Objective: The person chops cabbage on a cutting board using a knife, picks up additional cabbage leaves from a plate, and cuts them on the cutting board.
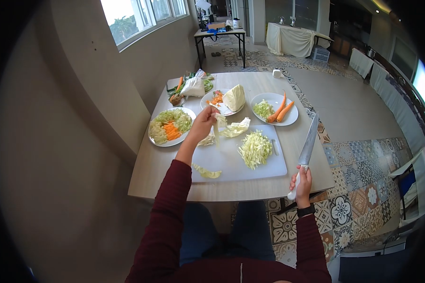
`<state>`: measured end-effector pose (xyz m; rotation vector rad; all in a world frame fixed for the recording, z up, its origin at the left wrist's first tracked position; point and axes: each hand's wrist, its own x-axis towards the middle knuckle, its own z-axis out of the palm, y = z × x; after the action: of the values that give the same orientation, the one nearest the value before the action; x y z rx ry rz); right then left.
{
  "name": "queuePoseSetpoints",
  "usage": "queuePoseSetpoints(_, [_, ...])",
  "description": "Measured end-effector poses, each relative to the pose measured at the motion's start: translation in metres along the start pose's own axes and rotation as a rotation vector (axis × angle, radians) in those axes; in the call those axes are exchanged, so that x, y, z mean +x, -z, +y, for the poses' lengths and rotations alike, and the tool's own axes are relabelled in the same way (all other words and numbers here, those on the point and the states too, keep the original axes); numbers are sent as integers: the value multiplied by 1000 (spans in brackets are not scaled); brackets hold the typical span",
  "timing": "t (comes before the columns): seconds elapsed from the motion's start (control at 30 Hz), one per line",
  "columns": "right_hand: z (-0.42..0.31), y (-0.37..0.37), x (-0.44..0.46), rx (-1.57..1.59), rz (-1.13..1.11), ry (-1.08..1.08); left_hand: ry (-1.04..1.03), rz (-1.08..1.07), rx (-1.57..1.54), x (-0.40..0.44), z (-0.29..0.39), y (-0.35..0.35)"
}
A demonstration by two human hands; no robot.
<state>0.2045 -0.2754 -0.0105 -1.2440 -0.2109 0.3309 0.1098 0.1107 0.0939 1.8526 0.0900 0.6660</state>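
Observation:
My left hand [205, 120] is closed on a pale strip of cabbage leaf [216, 132], held above the white cutting board [231, 171]. My right hand [303, 182] grips the white handle of a large knife [309, 144], its blade pointing up and away, past the board's right side. A heap of shredded cabbage [255, 150] lies on the right part of the board. Loose cabbage leaves [236, 128] rest along its far edge, and another cabbage piece [207, 172] lies near its front left.
Around the board stand a plate of shredded vegetables [191, 113], a plate with a cabbage wedge [234, 98] and a plate with whole carrots [285, 112]. A white bag [192, 87] and vegetables are at the far left; a small white object [276, 73] sits at the far edge.

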Motion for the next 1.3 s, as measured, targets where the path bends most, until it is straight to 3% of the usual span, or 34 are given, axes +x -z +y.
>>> queuePoseSetpoints(0.1, [1, 1, 0, 1, -4, 0, -41, 41, 207, 27, 19, 3])
queuePoseSetpoints(0.23, [-1, -1, 0, 7, -1, 3, -128, -111, 417, 75, -7, 4])
queuePoseSetpoints(0.33, [-1, 0, 1, 11, 5, -1, -60, -250, 668, 89, -24, -18])
queuePoseSetpoints(0.37, [0, 0, 1, 9, 6, 0, 66, -367, 653, 93, -26, -24])
queuePoseSetpoints(0.5, [1, 1, 3, 10, 5, 8, 213, -572, 719, 102, -32, -54])
queuePoseSetpoints(0.6, [1, 0, 3, 19, 18, 6, 25, -660, 917, 98, -16, -65])
queuePoseSetpoints(0.63, [1, 0, 2, 21, 23, 3, 52, -599, 767, 94, -16, -64])
queuePoseSetpoints(0.9, [-2, -1, 0, 21, 19, -7, -281, -256, 469, 3, 26, -26])
queuePoseSetpoints(1.1, [-2, -1, -1, 12, 21, -10, -24, -373, 498, -60, 7, 24])
queuePoseSetpoints(1.3, [-3, -1, -2, -4, 31, -16, 16, -617, 368, -73, -13, 38])
